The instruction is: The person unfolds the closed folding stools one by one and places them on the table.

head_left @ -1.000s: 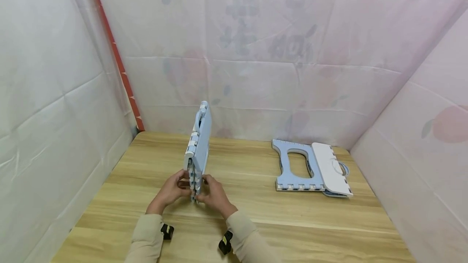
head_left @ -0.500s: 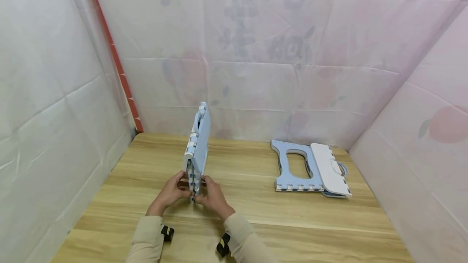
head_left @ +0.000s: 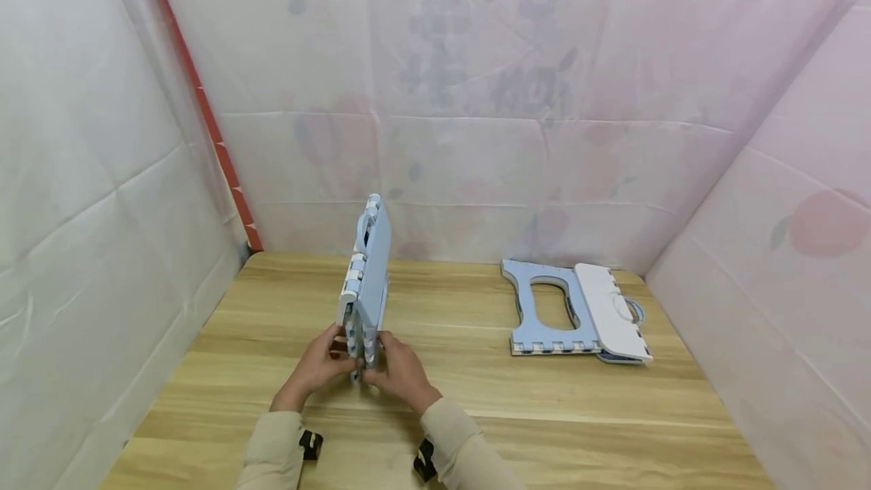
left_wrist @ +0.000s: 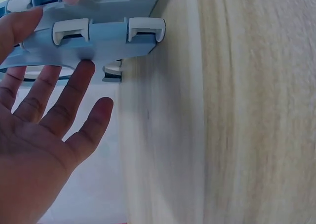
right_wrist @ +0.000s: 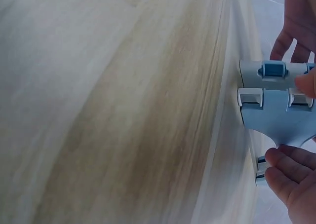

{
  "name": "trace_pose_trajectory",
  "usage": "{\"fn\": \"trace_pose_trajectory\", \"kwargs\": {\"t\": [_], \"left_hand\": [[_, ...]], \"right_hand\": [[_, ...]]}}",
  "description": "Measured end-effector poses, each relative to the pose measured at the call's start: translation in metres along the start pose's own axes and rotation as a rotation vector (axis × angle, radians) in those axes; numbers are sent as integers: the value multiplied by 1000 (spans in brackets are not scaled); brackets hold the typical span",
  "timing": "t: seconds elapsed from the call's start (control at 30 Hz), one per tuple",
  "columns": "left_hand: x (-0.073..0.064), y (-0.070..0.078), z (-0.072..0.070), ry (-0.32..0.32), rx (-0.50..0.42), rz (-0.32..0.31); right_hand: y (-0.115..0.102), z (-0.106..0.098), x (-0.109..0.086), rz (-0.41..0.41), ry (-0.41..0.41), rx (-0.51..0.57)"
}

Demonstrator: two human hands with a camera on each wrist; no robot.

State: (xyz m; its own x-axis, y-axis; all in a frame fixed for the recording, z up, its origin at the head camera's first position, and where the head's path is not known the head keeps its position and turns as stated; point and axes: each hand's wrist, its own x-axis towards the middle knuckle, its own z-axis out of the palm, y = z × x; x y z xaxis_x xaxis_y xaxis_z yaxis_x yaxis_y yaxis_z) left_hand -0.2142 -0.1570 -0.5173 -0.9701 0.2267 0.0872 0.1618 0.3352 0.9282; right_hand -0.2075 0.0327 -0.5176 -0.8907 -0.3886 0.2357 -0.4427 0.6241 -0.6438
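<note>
A light blue and white folding stool [head_left: 376,271] stands on edge on the wooden table, left of the middle, its top mostly folded up. Its two leg panels are slightly apart at the near end. My left hand [head_left: 317,366] holds the left panel, thumb on the near edge and fingers on the outer face. On the other side, my right hand [head_left: 403,370] grips the right panel between thumb and fingers. Hinged white and blue edges of the stool [left_wrist: 108,39] show close up in the left wrist view. In the right wrist view the stool [right_wrist: 271,113] sits between both hands.
A second folding stool [head_left: 551,335], blue and white, lies folded flat at the right rear of the table [head_left: 476,429]. White printed sheeting [head_left: 476,172] hangs behind and on both sides. A red strip [head_left: 204,112] runs down the left corner.
The near ends of the stool's two leg panels have moved a little further apart, and the gap between them is wider. Both hands keep their hold. The head view has shifted slightly.
</note>
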Motion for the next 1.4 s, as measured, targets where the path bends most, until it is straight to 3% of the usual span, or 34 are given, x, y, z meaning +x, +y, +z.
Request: {"fn": "trace_pose_trajectory", "kwargs": {"t": [0.13,0.27,0.73,1.1,1.17,1.4], "left_hand": [[-2,1,-2,39,40,11],[-3,3,-4,64,52,25],[-2,-4,-7,69,23,31],[-5,-4,-8,79,1,19],[-7,-2,-9,81,-8,5],[-16,28,-18,59,-12,32]], "right_hand": [[2,-3,-2,-14,9,-8],[4,-6,-1,22,21,-16],[19,-14,-4,18,50,17],[28,-23,-6,83,47,109],[29,-24,-6,79,40,108],[30,-29,-6,98,16,114]]}}
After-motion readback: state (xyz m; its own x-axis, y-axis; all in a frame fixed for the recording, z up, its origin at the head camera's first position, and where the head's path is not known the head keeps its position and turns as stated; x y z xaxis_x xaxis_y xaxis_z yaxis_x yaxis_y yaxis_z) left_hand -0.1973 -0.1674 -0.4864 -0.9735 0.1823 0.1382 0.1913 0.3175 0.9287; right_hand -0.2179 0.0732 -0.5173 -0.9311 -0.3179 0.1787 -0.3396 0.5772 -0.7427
